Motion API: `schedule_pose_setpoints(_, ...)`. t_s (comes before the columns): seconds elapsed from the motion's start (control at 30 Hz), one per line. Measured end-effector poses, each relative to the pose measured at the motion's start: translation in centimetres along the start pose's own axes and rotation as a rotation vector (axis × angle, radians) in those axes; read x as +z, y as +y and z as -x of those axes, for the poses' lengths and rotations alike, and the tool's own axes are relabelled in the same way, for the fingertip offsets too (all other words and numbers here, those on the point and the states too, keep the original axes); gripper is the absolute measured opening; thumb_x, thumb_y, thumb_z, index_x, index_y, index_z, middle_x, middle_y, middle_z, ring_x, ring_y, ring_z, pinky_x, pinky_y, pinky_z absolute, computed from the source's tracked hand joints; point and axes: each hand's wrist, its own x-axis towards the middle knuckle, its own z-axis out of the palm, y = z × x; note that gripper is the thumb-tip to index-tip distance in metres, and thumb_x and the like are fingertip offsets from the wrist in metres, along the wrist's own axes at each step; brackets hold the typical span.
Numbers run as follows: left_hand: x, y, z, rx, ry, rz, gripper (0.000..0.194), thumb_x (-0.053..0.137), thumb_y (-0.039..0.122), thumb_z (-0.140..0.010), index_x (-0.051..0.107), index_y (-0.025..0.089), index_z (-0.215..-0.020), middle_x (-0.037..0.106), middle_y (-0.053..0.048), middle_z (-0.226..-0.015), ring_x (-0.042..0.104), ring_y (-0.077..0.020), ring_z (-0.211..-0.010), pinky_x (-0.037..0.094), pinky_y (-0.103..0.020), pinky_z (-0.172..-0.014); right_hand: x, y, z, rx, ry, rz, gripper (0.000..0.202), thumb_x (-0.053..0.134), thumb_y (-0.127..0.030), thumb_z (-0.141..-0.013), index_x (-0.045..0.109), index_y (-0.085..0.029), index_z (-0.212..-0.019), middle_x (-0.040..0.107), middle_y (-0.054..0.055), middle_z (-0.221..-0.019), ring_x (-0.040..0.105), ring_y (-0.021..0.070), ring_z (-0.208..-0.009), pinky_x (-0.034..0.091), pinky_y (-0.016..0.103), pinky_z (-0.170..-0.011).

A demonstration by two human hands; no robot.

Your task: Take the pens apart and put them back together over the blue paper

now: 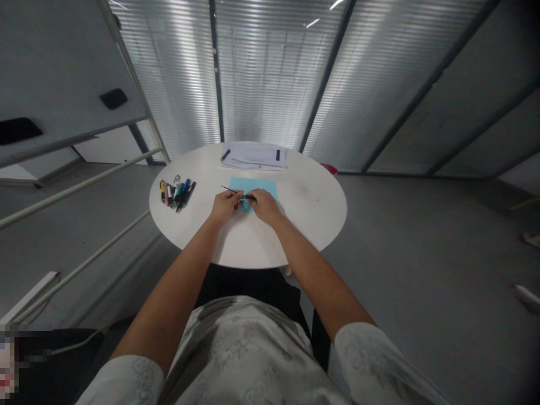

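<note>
Both arms reach forward, converging mid-table: left arm [188,264] angles in from the left, right arm [314,275] from the right. Left hand [224,207] and right hand [265,206] face each other, close together, over the near part of a blue sheet [255,183]. Left fingers pinched on a thin dark rod [228,188], free end out to the far left. Right fingers curled closed on a dark pen-like piece [251,197], in the gap between the hands; can't tell if the two parts join.

Edges: round white table [312,216], near rim crosses under the forearms. Pen pile [178,193] sits by the left rim, papers [253,154] at the far rim. Widest stretch of white top is right of the right hand.
</note>
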Motion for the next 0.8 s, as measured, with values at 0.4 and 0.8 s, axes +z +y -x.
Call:
schedule_pose_setpoints(0.4,0.1,0.6,0.0,-0.137,0.052,0.169,0.019,0.064,0.034,-0.084,0.059,0.016,-0.086,0.069,-0.007,-0.076,0.058,-0.0107,-0.048,0.045,-0.025,-0.049,0.3,0.7,0.1,0.053,0.013,-0.052,0.027,0.047,-0.015,-0.091,0.065,-0.022,-0.11,0.067,0.005,-0.106,0.06,0.0188,-0.101,0.044,0.031,-0.089)
schedule_pose_setpoints(0.8,0.3,1.1,0.3,-0.164,0.038,0.151,0.023,0.061,0.039,-0.087,0.053,0.017,-0.087,0.067,-0.003,-0.069,0.058,-0.0107,-0.045,0.043,-0.022,-0.044,-1.4,-1.8,0.8,0.182,-0.069,0.189,0.044,0.041,-0.062,-0.094,0.067,-0.034,-0.117,0.063,0.007,-0.113,0.056,0.0246,-0.107,0.038,0.038,-0.09)
